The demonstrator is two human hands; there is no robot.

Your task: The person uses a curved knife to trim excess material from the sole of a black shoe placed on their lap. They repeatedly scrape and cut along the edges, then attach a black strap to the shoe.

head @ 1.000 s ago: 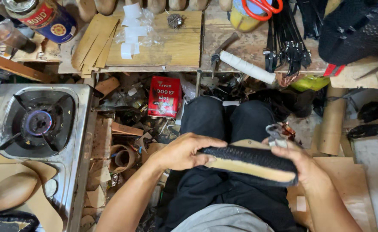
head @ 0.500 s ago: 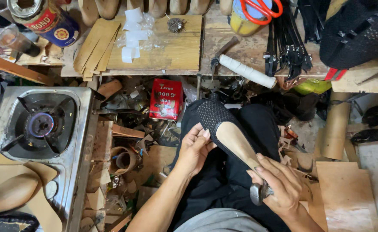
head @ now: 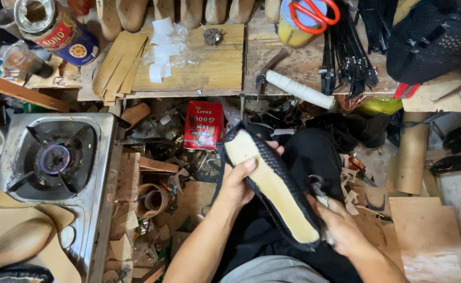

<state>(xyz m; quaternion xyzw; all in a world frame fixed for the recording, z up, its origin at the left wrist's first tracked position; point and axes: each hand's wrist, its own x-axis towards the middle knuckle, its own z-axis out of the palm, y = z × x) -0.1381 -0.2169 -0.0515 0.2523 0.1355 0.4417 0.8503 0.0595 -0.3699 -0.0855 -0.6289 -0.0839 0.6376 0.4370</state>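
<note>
I hold a shoe upper on a last (head: 269,188) over my lap, sole side up: a pale tan insole framed by black woven material. My left hand (head: 241,181) grips its toe end, thumb pressed on the insole. At the heel end, my right hand (head: 340,225) grips the shoe together with a small metal tool (head: 317,188) whose tip sticks up beside the shoe. The toe points away from me, toward a red tin (head: 203,124).
A lit gas stove (head: 52,157) stands at left with tan leather pieces (head: 15,241) below it. The wooden bench (head: 209,68) ahead carries a glue can (head: 57,29), hammer (head: 288,81), orange scissors (head: 314,13) and black straps (head: 348,52). Scraps litter the floor.
The shoe was turned from lying crosswise to pointing away from me with the sole up. My left hand moved to the toe, my right hand slid down to the heel.
</note>
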